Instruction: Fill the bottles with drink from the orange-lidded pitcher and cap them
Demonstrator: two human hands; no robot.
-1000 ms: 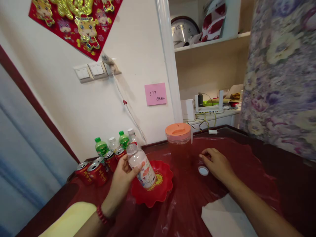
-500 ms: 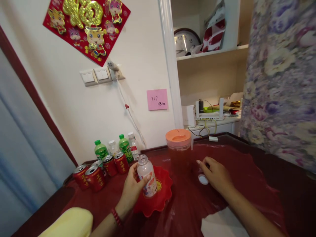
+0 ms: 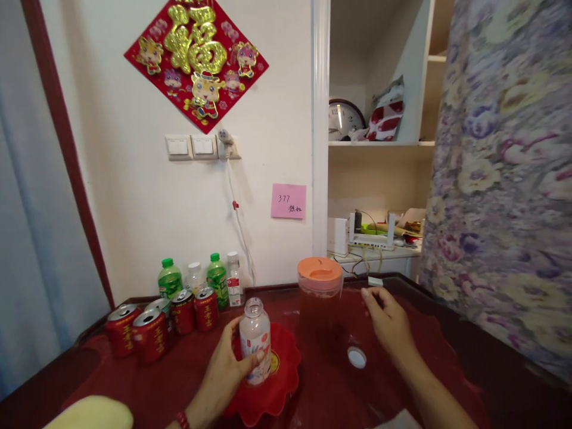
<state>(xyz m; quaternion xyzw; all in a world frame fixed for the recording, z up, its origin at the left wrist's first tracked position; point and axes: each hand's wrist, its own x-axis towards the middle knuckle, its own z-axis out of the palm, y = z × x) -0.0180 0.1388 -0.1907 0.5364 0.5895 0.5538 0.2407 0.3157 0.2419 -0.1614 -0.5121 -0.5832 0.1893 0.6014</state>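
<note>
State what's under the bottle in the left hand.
A red scalloped tray, part of its yellow centre print showing beside the bottle. The bottle and left hand cover other parts of the tray; whether the bottle's base touches it is unclear.

Left grip (image 3: 229,362) curled, right grip (image 3: 389,323) loosely bent, well apart

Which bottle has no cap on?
The flowery bottle in the left hand: it's open on top, while the four bottles by the wall are all capped.
</note>
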